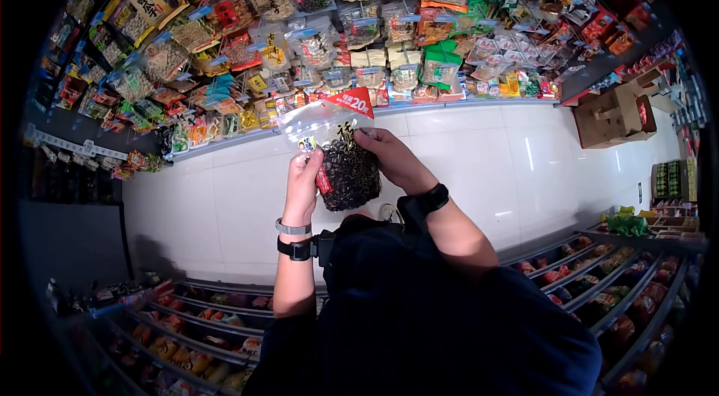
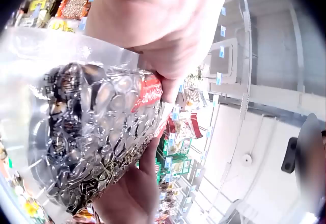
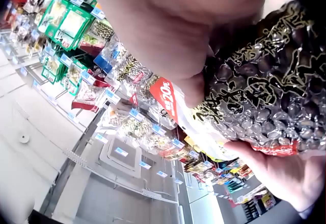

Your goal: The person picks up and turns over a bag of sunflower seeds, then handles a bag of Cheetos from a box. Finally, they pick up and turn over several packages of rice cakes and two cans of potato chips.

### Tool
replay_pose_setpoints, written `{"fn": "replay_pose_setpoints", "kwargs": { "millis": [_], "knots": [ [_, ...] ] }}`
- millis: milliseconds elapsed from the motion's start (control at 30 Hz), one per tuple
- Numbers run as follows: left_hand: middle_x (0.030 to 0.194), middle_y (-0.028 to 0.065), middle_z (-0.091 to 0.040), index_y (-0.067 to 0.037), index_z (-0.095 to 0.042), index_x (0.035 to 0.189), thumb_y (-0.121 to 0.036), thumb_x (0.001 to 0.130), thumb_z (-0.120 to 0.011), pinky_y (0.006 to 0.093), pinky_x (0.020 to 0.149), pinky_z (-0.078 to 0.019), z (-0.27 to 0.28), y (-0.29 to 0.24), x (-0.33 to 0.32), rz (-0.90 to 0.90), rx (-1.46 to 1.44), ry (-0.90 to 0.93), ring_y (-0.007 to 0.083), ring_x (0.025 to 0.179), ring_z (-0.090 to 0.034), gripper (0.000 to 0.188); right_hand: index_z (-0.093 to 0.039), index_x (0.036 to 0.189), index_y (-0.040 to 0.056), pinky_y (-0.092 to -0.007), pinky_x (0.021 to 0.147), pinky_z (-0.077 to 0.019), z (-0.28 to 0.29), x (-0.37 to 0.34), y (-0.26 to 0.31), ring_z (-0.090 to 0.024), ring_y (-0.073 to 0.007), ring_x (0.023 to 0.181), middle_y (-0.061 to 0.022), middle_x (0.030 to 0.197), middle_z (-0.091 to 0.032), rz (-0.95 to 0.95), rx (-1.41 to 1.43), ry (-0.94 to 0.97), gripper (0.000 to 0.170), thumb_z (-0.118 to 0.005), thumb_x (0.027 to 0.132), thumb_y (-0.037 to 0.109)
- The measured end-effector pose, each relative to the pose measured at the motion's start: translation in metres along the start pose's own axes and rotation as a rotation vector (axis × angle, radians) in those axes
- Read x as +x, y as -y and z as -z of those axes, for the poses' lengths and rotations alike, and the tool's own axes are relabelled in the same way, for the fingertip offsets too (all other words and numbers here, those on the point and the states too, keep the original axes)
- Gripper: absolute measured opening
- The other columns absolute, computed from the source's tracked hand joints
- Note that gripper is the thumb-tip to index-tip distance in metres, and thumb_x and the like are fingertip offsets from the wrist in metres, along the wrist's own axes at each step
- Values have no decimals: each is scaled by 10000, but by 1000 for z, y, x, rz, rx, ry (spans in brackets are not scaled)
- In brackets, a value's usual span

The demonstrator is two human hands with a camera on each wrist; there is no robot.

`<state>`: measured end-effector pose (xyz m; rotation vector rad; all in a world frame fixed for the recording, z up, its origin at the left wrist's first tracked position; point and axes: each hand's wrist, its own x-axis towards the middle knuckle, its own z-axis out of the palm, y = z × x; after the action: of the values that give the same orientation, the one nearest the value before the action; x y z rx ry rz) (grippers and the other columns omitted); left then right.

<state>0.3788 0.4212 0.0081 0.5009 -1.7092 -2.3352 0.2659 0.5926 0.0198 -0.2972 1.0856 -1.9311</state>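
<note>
A person's dark clothing is nearest, with a black strap on each wrist. Just beyond, the left hand pinches the left edge of a clear bag of dark seeds, thumb on the front. The right hand grips the opposite edge, thumb also in front. The bag is held up between them, its red corner panel farthest out. Past it lies pale tiled floor, then a rack of hanging snack packets.

White tiled floor between shelves
</note>
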Motion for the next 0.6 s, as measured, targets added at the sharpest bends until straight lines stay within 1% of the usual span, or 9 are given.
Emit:
{"fn": "replay_pose_setpoints", "kwargs": {
  "millis": [100, 200, 300, 333, 367, 433, 467, 500, 600],
  "knots": [
    [894, 0, -678, -39, -647, 980, -219, 1036, -546, 240, 688, -493, -1, 3, -1, 69, -129, 8, 55, 767, -613, 214, -630, 1184, 17, -287, 918, -481, 8, -2, -4, -637, -107, 995, -21, 1093, -687, -62, 26, 21, 355, -590, 1009, 323],
    [935, 9, -691, -34, -652, 1019, -225, 1033, -554, 248, 731, -499, -1, 10, 5, 115, -187, 27, 64, 803, -627, 215, -623, 1192, 19, -291, 908, -488, 7, -4, -3, -636, -110, 999, -24, 1100, -685, -40, 19, -5, 360, -588, 1009, 327],
    [924, -16, -680, -50, -661, 1000, -210, 1016, -581, 245, 752, -475, -3, 11, 4, 66, -85, 46, 53, 840, -606, 179, -622, 1160, 4, -282, 873, -497, 4, -9, 1, -635, -108, 960, -35, 1063, -682, -27, 12, -123, 349, -588, 1010, 317],
    [929, -21, -676, -34, -671, 1007, -184, 1001, -598, 243, 762, -466, -10, 1, 1, 28, -29, 107, 52, 848, -592, 166, -590, 1203, 7, -299, 880, -504, 6, -9, 1, -637, -122, 978, -46, 1091, -673, -29, 71, -160, 364, -574, 1017, 319],
    [973, -13, -683, -4, -675, 1068, -140, 978, -622, 237, 784, -466, 13, 23, 7, 41, 38, 170, 52, 865, -589, 171, -590, 1203, 7, -299, 880, -504, 8, -10, 3, -637, -122, 978, -46, 1091, -673, -10, 66, -152, 364, -574, 1017, 319],
    [1022, -5, -688, 12, -663, 1142, -91, 958, -637, 240, 818, -473, -12, -2, -4, 23, 192, 192, 51, 897, -589, 212, -571, 1230, 12, -313, 881, -511, 13, -9, 11, -641, -136, 988, -48, 1105, -668, 74, 157, -173, 369, -556, 1025, 318],
    [1030, -6, -688, 12, -661, 1152, -74, 954, -637, 243, 827, -477, -14, -1, -4, 20, 193, 206, 51, 909, -590, 217, -559, 1265, 13, -342, 931, -497, 25, -1, 8, -633, -167, 1065, -58, 1171, -657, 85, 153, -114, 427, -556, 1017, 360],
    [1039, -7, -688, 11, -659, 1162, -57, 950, -637, 247, 836, -482, -15, 0, -3, 17, 196, 219, 50, 921, -591, 224, -559, 1265, 13, -342, 931, -497, 26, -1, 13, -633, -167, 1065, -58, 1171, -657, 106, 148, -98, 427, -556, 1017, 360],
    [988, 0, -697, 26, -666, 1106, -62, 957, -637, 243, 782, -490, -16, -2, 4, -37, 188, 156, 47, 856, -598, 175, -521, 1318, -15, -369, 1016, -471, 20, 1, 21, -612, -196, 1151, -96, 1240, -632, 147, 196, -43, 440, -553, 1017, 304]
  ]
}}
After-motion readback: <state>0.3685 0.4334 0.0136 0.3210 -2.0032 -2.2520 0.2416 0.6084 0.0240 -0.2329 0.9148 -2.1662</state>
